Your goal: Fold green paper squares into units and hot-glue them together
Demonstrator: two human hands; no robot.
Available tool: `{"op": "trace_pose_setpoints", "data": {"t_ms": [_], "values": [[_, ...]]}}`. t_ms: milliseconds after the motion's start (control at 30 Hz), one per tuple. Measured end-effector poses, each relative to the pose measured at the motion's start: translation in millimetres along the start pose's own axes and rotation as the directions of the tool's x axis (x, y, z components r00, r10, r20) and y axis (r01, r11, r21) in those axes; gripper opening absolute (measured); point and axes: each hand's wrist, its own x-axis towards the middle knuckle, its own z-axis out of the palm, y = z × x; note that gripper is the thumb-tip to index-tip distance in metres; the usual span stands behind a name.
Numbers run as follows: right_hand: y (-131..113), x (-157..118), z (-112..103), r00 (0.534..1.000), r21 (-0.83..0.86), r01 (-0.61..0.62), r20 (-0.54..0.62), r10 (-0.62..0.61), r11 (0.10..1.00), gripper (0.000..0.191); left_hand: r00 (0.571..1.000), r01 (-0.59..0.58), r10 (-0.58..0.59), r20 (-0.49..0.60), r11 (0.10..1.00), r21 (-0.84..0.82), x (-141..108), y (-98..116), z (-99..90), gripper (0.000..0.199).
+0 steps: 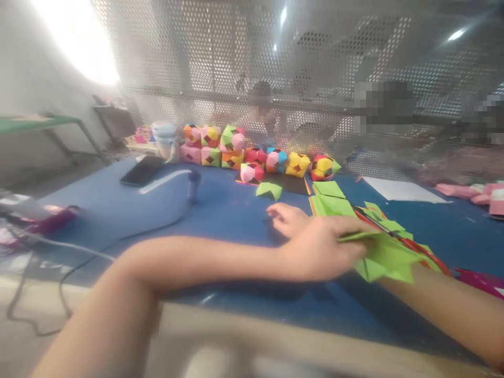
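My left hand [326,247] reaches across to the right, its thumb and fingers closed on a folded green paper piece [389,257] with pointed edges. Behind it, my right hand [289,218] is partly covered by my left hand. Its visible fingers are loosely bent and apart over the blue table, with nothing seen in them. A stack of green paper [333,205] lies just beyond the hands. Red-handled scissors [423,249] rest on more green folded pieces [394,227] beside it. One loose green folded piece [270,190] lies farther off.
Colourful folded-paper balls [252,172] line the back of the blue table [220,210]. To the left are a dark phone [142,170], a white cup [164,139] and a cable. White paper [403,190] lies at right. People are behind the perforated metal screen [212,58].
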Motion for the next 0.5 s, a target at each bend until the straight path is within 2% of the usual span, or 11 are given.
{"op": "trace_pose_setpoints", "data": {"t_ms": [100, 133, 167, 233, 333, 400, 500], "values": [[-28.8, 34.8, 42.6, 0.978, 0.053, 0.105, 0.177, -0.113, 0.993, 0.028, 0.989, -0.079, 0.087, 0.118, 0.994, -0.073, -14.6, 12.4, 1.1, 0.027], [-39.3, 46.5, 57.3, 0.969, 0.067, 0.108, 0.217, -0.120, 0.992, 0.029, 0.984, -0.096, 0.107, 0.143, 0.992, -0.083, -20.4, 14.8, -0.9, 0.028], [-49.5, 57.6, 71.8, 0.958, 0.087, 0.038, 0.282, -0.061, 0.995, 0.031, 0.982, -0.101, 0.113, 0.154, 0.991, -0.086, -26.5, 16.3, -4.0, 0.029], [-67.3, 76.8, 99.0, 0.958, 0.086, -0.027, 0.287, 0.001, 0.996, 0.033, 0.987, -0.080, 0.091, 0.136, 0.994, -0.079, -39.7, 17.2, -12.6, 0.030], [-83.6, 95.8, 130.1, 0.954, 0.071, -0.132, 0.279, 0.108, 0.989, 0.035, 0.998, 0.014, -0.011, 0.065, 0.999, -0.049, -61.3, 14.7, -28.2, 0.031], [-87.7, 103.0, 143.3, 0.947, 0.060, -0.193, 0.271, 0.170, 0.979, 0.040, 0.995, 0.103, -0.104, -0.008, 0.994, -0.037, -75.7, 11.0, -37.8, 0.033], [-89.5, 110.6, 154.8, 0.936, 0.040, -0.266, 0.249, 0.248, 0.963, 0.046, 0.972, 0.221, -0.226, -0.056, 0.971, -0.088, -93.1, 3.2, -48.6, 0.033]]}}
